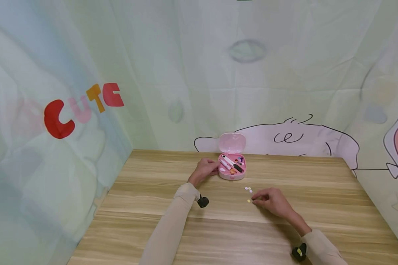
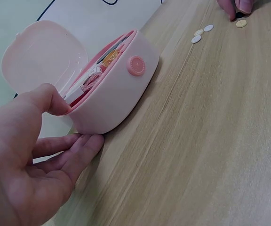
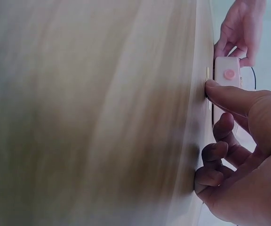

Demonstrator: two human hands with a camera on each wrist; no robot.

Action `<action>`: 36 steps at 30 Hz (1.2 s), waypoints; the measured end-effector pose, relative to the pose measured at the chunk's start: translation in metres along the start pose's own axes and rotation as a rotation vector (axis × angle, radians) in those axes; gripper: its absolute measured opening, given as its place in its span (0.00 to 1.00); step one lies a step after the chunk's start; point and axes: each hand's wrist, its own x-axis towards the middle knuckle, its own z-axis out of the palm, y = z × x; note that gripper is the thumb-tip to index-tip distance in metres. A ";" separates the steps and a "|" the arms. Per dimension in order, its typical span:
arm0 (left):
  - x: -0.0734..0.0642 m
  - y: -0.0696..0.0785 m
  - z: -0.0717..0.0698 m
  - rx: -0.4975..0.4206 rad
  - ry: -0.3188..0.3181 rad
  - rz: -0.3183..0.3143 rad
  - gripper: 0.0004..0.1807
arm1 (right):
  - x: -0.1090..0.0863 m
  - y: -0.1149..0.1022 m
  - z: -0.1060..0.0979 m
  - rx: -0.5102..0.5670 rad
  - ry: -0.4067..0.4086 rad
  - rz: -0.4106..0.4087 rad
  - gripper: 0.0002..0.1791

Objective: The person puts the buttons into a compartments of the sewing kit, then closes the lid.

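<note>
Head: four loose discs (image 1: 248,201), one case (image 1: 224,176)

pale green and blue cloth walls (image 1: 185,55) stand at the left, back and right — creased, with soft vertical folds. a red c (image 1: 50,119), pink u (image 1: 83,118), orange t (image 1: 94,95) and red e (image 1: 109,96) are printed on the left. low at the back spreads a white cartoon figure (image 1: 258,138) outlined in black — just behind a wood-grain table (image 1: 129,191), its near part softly shiny.
</note>
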 end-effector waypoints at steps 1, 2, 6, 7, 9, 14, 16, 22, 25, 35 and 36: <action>0.000 0.000 0.000 0.001 0.000 -0.001 0.17 | 0.000 0.000 0.000 0.001 -0.002 0.005 0.04; 0.000 0.001 0.000 0.001 0.000 -0.002 0.17 | 0.000 -0.001 0.000 0.002 -0.002 0.009 0.04; -0.001 0.001 -0.001 -0.002 -0.004 -0.004 0.17 | 0.000 -0.002 0.000 0.000 -0.003 0.016 0.03; -0.001 0.001 -0.001 -0.003 -0.006 -0.004 0.17 | 0.001 -0.002 0.000 -0.001 -0.003 0.016 0.02; -0.001 0.000 -0.001 -0.004 -0.011 -0.002 0.17 | 0.001 -0.002 0.000 -0.007 -0.004 0.019 0.02; 0.001 -0.001 -0.001 -0.003 -0.014 -0.001 0.17 | 0.003 -0.003 -0.001 -0.018 -0.018 0.031 0.04; 0.001 -0.001 -0.001 -0.002 -0.012 -0.002 0.17 | 0.004 -0.003 -0.002 -0.015 -0.027 0.028 0.04; -0.001 0.000 -0.001 -0.001 -0.012 0.000 0.17 | 0.006 -0.004 -0.008 -0.011 -0.046 0.025 0.03; -0.001 -0.001 -0.001 -0.001 -0.012 0.000 0.17 | 0.008 -0.005 -0.012 -0.007 -0.051 0.052 0.03; 0.000 -0.001 -0.002 0.027 -0.001 -0.005 0.17 | 0.025 -0.009 -0.028 0.000 -0.017 0.073 0.03; 0.001 -0.001 -0.002 0.028 -0.003 -0.007 0.17 | 0.027 -0.010 -0.030 -0.002 -0.012 0.071 0.03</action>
